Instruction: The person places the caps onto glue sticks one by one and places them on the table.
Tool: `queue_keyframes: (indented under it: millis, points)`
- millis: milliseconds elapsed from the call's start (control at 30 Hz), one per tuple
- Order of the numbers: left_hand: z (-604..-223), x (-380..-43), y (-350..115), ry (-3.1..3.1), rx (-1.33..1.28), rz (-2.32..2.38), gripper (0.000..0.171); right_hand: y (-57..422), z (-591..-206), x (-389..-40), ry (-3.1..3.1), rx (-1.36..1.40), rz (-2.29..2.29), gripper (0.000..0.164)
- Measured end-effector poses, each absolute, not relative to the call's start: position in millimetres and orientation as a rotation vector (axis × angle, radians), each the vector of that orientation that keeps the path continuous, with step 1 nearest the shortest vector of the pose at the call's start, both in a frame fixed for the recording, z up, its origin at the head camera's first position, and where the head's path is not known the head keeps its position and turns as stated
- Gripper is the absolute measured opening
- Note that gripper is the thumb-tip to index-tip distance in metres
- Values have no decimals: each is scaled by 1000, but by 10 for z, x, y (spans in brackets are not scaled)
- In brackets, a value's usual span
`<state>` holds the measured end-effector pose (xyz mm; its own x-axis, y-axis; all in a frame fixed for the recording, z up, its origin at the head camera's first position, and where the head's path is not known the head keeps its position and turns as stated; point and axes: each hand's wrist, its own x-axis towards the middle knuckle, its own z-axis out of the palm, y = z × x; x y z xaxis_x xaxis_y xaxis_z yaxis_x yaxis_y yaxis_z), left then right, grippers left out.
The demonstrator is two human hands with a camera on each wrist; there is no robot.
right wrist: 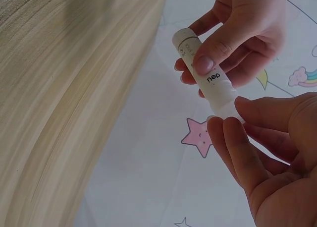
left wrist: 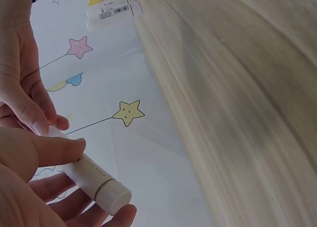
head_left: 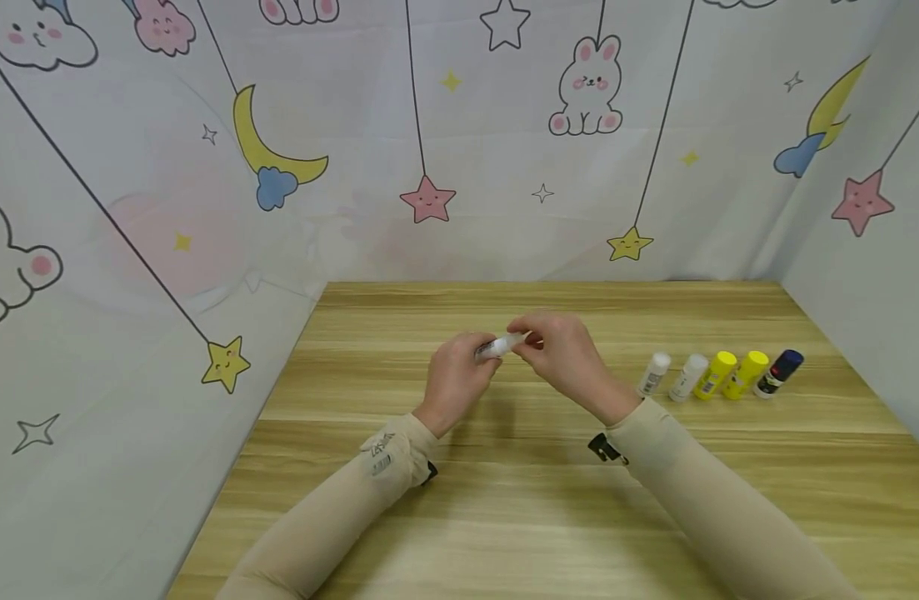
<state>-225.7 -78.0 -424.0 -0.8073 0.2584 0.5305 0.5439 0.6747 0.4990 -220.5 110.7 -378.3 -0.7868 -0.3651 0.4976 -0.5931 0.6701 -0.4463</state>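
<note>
A white glue stick, marked "GLUE STICK" along its barrel in the left wrist view, is held tilted above the wooden table. My left hand grips the barrel, thumb pressed along one side and fingers under the other. At the opposite end, the thumb and fingertips of my right hand pinch the translucent cap. Seen from the right wrist, the barrel has dark lettering, and its white base sticks out beyond the left hand's fingers.
Right of my right hand stands a row of glue sticks: two white ones, two yellow ones and one with a dark blue cap. A patterned cloth hangs behind the wooden table.
</note>
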Motion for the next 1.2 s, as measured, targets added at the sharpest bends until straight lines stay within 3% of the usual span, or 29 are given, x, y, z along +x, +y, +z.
queue_keyframes:
  millis: [1000,1200]
  points:
    - [-4207,-2159,-673,-2438,-700,-812,22,1186,-3831,-2180,-2594,779,890,18]
    - [-4277,-2144,-628,-2461,-728,-796,24,1303,-3924,-2159,-2669,716,1063,20]
